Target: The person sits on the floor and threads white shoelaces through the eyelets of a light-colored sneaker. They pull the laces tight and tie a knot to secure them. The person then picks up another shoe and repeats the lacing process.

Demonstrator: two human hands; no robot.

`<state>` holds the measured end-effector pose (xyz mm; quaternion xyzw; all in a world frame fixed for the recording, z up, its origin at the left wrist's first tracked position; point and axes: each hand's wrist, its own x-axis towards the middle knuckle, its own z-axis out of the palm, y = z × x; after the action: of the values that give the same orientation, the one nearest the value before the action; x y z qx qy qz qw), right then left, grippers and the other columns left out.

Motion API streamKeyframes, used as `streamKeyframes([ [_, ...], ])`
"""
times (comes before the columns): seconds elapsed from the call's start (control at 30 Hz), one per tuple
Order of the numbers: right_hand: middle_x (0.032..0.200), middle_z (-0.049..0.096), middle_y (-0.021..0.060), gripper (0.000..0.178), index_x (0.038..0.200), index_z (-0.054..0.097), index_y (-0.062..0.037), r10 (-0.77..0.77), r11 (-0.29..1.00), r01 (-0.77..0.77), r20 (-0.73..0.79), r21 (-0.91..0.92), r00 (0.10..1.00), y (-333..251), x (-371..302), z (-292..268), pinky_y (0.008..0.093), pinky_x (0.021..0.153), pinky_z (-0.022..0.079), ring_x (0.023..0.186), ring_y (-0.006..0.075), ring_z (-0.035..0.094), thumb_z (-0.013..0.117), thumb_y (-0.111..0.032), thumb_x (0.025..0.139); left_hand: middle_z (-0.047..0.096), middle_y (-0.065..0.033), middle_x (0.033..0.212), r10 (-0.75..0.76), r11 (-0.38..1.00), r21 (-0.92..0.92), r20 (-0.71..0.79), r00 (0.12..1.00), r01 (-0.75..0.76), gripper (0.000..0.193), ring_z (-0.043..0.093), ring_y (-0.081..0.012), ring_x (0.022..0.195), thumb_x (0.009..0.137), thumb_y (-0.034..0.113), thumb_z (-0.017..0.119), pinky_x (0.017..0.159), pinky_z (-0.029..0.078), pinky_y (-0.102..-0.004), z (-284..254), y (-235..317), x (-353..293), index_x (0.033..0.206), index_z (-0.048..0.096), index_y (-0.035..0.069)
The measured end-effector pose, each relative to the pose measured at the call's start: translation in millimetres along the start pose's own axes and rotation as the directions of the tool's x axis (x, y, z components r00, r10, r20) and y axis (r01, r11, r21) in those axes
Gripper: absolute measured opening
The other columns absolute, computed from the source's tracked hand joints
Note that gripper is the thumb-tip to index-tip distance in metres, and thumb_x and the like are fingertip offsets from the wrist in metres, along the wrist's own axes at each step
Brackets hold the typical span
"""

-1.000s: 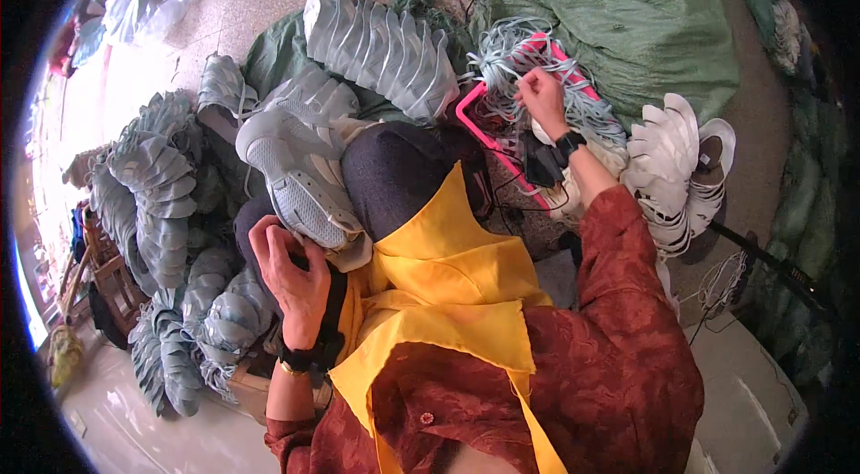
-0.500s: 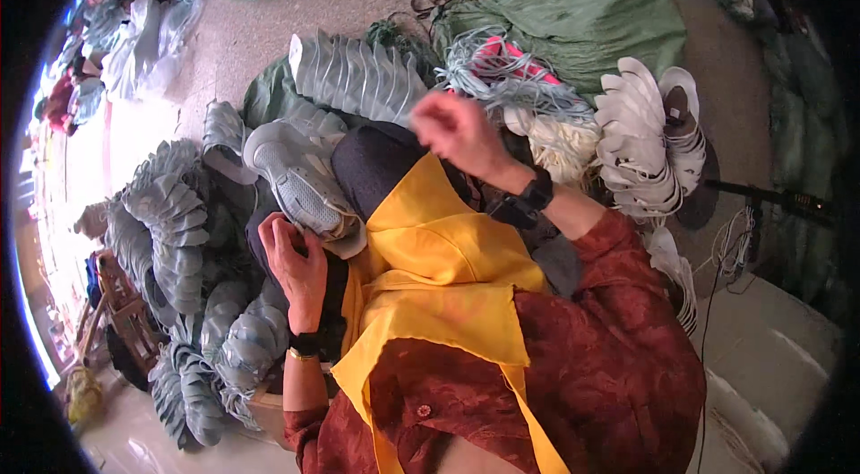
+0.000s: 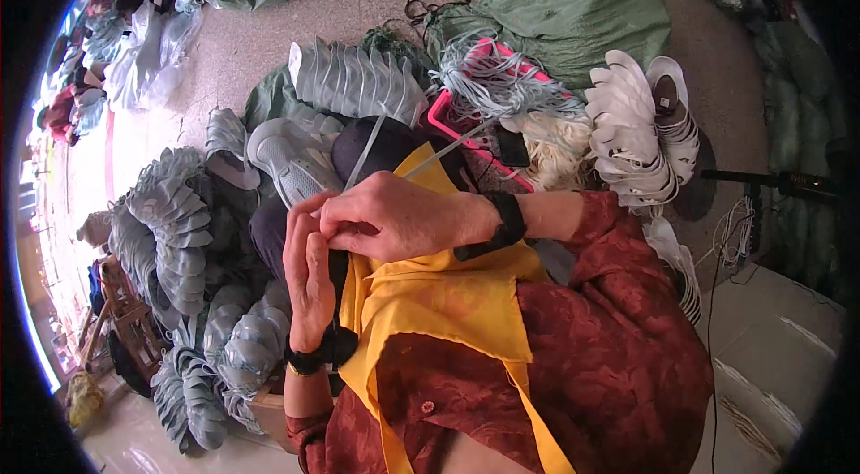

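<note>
A grey mesh shoe upper lies across my left knee, its near end hidden behind my hands. My right hand is closed over that end, with its fingertips pinched. Two strands of a pale shoelace stick out beyond it, one upward and one toward the right. Close against those fingertips, my left hand has its thumb and fingers drawn together. What lies between the left fingers is hidden. Beneath both hands spreads a yellow apron.
Stacked grey uppers are heaped at my left, another row ahead. A pink basket holds pale blue laces; cream laces lie beside it. White uppers stand at the right. A green sack sits behind.
My right hand has come down and left from above the right knee to meet my left hand. Lace strands now show beyond it, and the pink basket's rim is uncovered.
</note>
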<state>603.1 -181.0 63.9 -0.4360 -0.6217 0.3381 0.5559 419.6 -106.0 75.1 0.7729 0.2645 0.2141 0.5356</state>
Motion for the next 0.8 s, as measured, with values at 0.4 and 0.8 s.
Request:
streamKeyframes([
  [0.4, 0.077, 0.064, 0.0013, 0.004, 0.093, 0.067, -0.0024, 0.242, 0.917, -0.319, -0.301, -0.239, 0.922, 29.6, -39.6, -74.2, 0.0244, 0.061, 0.047, 0.069, 0.0048, 0.056, 0.067, -0.007, 0.093, 0.058, -0.0049, 0.122, -0.128, 0.986, -0.118, -0.052, 0.990, 0.121, 0.035, 0.048, -0.0097, 0.088, 0.106, 0.031, 0.051, 0.072, 0.037, -0.0243, -28.8, 6.9, -20.1, 0.107, 0.066, 0.000],
  [0.8, 0.069, 0.060, -0.0024, 0.011, 0.092, 0.063, -0.0034, 0.276, 0.754, -0.560, -0.607, -0.343, 0.745, 96.6, -105.5, -159.6, 0.0230, 0.054, 0.045, 0.059, 0.0044, 0.055, 0.064, -0.012, 0.097, 0.064, -0.0018, 0.106, -0.182, 0.963, -0.203, -0.012, 0.983, 0.176, 0.030, 0.050, -0.0071, 0.087, 0.105, 0.027, 0.050, 0.075, 0.036, -0.0225, -31.4, -15.7, -31.1, 0.109, 0.065, 0.001],
])
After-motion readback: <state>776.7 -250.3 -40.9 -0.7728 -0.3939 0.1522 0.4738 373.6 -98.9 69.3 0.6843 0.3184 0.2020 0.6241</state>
